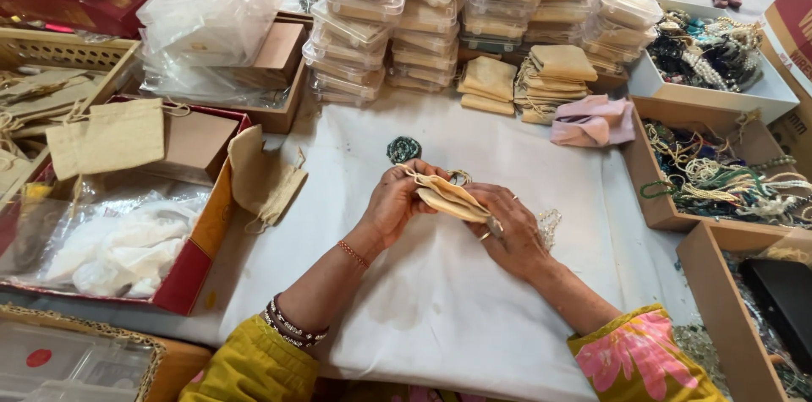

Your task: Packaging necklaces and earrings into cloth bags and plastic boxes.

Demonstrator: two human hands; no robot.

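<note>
Both of my hands hold a small cream cloth pouch (452, 198) above the white cloth (440, 300) in the middle of the view. My left hand (396, 199) grips its left end, near the drawstring. My right hand (507, 229) grips its right end, with rings on the fingers. A dark green beaded piece (403, 148) lies on the cloth just beyond the pouch. A clear beaded piece (550, 224) lies on the cloth by my right hand.
Stacks of clear plastic boxes (397, 17) and folded cream pouches (541, 72) stand at the back. Cardboard boxes of bead necklaces (727, 174) line the right. A pink cloth (595, 120) lies near them. A red tray with burlap bags (106, 138) sits left.
</note>
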